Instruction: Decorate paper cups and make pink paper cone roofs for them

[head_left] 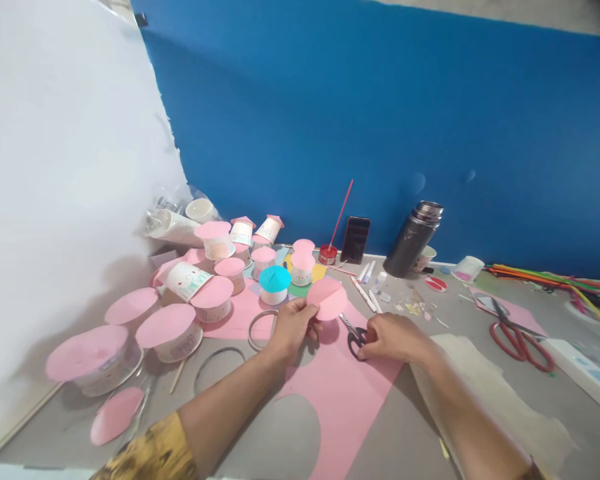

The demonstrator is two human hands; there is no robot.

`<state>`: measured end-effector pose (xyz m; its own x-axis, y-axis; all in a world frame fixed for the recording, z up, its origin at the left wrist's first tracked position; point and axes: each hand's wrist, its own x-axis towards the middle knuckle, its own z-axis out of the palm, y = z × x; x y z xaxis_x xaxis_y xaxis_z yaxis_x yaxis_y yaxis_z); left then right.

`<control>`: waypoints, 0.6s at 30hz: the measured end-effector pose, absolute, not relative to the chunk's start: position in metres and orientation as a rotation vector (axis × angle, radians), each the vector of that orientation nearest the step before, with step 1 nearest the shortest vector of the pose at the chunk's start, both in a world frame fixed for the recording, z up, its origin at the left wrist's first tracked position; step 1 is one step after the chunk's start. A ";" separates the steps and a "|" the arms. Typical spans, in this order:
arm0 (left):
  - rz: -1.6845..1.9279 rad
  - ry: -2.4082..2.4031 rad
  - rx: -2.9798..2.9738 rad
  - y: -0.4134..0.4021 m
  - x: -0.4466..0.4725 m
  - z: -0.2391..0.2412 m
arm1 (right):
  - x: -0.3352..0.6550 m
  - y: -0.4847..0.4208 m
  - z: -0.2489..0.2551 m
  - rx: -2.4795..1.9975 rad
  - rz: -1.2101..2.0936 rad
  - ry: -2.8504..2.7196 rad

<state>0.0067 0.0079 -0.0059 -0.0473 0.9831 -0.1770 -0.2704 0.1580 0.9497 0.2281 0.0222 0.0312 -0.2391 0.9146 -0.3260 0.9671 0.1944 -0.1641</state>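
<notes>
My left hand (296, 328) pinches the edge of a round pink paper disc (327, 299), held up over the table. My right hand (393, 338) has its fingers closed at the black handles of a small pair of scissors (353, 329), whose blades point up and left. Beneath both hands lies a large pink paper sheet (347, 380) with a rounded piece cut out of its lower left. Just behind the disc stands a small white cup with a turquoise paper cone (275, 277) on top. Grey bangle-like rings (251, 330) lie beside my left wrist.
Several paper cups topped with pink discs (170, 325) crowd the left side. Behind are a phone (355, 240), a red pot with a stick (328, 253), markers (365, 293) and a dark flask (413, 240). Red-handled scissors (523, 347) and a white power strip (583, 373) lie right.
</notes>
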 end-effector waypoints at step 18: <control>1.118 0.625 0.664 -0.005 0.015 -0.004 | 0.216 0.021 0.016 1.852 -1.222 2.686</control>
